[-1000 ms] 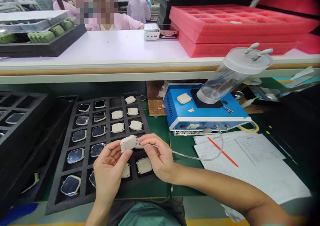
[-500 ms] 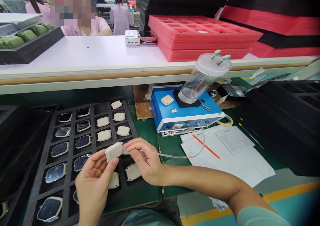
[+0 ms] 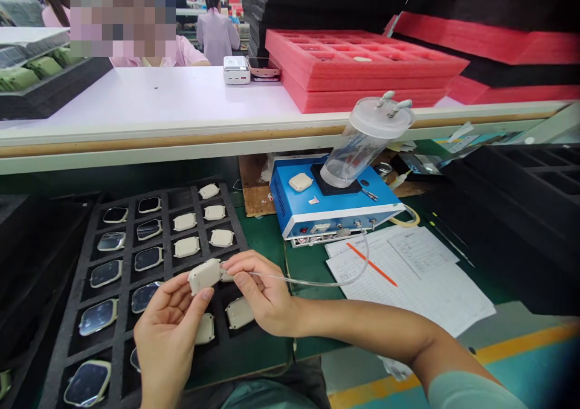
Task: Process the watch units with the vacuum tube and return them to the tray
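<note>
A cream smartwatch case (image 3: 205, 276) is pinched between the thumb and fingers of my left hand (image 3: 170, 324), above a black foam tray (image 3: 115, 336). My right hand (image 3: 265, 291) grips the end of a clear thin tube (image 3: 312, 283) against the case's right edge; the fingers hide the exact contact. The tube runs to the front of a blue box-shaped machine (image 3: 335, 200). Several watch cases lie in the tray's compartments, some showing dark glass screens (image 3: 106, 273), others pale cream backs (image 3: 186, 247).
On the blue machine stand a tilted clear cylinder (image 3: 351, 155) and another cream case (image 3: 300, 182). Printed sheets (image 3: 421, 276) with an orange strip (image 3: 371, 264) lie at right. A white shelf (image 3: 149, 107) crosses behind, bearing red foam trays (image 3: 362, 77). A person (image 3: 190, 51) sits beyond it.
The view has shifted slightly. Both hands keep the same hold on the watch case and the tube, with no clear movement between them.
</note>
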Tool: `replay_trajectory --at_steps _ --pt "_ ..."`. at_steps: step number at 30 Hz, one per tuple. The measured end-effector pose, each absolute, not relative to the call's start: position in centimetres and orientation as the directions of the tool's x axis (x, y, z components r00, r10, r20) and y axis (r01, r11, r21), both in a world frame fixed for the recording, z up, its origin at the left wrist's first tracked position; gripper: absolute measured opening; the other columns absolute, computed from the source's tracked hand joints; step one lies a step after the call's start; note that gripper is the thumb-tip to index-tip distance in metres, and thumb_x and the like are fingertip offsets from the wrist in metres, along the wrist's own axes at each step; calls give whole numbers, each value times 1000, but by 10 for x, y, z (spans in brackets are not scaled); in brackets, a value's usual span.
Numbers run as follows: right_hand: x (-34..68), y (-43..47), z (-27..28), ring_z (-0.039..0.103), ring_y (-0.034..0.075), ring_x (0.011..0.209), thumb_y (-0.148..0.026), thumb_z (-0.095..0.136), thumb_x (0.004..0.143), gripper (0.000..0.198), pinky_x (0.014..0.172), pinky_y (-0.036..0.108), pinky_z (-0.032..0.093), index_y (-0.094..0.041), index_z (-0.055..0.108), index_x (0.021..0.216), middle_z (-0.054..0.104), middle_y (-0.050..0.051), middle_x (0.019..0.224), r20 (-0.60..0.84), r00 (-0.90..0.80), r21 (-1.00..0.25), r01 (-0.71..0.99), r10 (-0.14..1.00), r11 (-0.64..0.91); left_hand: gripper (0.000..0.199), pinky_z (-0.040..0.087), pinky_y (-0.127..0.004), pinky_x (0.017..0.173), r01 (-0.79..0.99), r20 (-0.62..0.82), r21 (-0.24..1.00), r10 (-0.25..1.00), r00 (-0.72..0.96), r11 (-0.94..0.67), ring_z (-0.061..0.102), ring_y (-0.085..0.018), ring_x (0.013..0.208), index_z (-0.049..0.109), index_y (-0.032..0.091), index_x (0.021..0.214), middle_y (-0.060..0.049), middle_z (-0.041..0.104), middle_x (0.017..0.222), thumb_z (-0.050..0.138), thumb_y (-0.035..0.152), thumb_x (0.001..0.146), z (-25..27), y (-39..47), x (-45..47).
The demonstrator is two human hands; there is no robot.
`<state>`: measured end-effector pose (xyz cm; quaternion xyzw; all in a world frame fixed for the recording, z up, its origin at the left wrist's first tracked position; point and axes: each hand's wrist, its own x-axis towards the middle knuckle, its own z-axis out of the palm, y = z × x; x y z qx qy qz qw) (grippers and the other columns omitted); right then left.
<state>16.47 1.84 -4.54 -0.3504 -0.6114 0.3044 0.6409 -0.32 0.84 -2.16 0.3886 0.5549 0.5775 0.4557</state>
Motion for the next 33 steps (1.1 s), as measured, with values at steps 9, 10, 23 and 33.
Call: replay_trajectory --at_steps 9,10,23,33 --pt "166 18 -44 76 19 101 -33 54 109 20 89 35 64 -24 72 104 79 8 105 576 56 -817 50 815 574 55 66 -23 84 6 6 1000 965 -262 -5 83 -21 92 71 18 117 -7 84 99 95 32 70 -14 3 0" --pt "166 17 -44 76 19 101 -32 54 109 20 89 35 64 -24 72 105 79 8 105 573 54 -819 46 818 572 58 67 -26 84 53 37 998 971 -237 -25 83 -22 91 70 18 123 -7 84 98 93 33 72 -10 3 -2" --pt "162 6 -49 75 20 99 -26 55 108 19 87 35 61 -25 74 103 78 6 104 507 56 -862 40 860 505 37 48 -46 110 832 354 482 930 102 -274 67 -27 116 76 7 113 -10 75 109 54 34 100 26 176 -39" --pt "167 2 -54 75 22 99 -30 58 107 18 87 39 62 -25 74 101 79 6 104 457 35 -889 65 889 454 19 56 -41 98 858 175 334 920 351 -391 72 -27 108 77 23 112 -9 79 112 65 29 98 33 -5 -110"
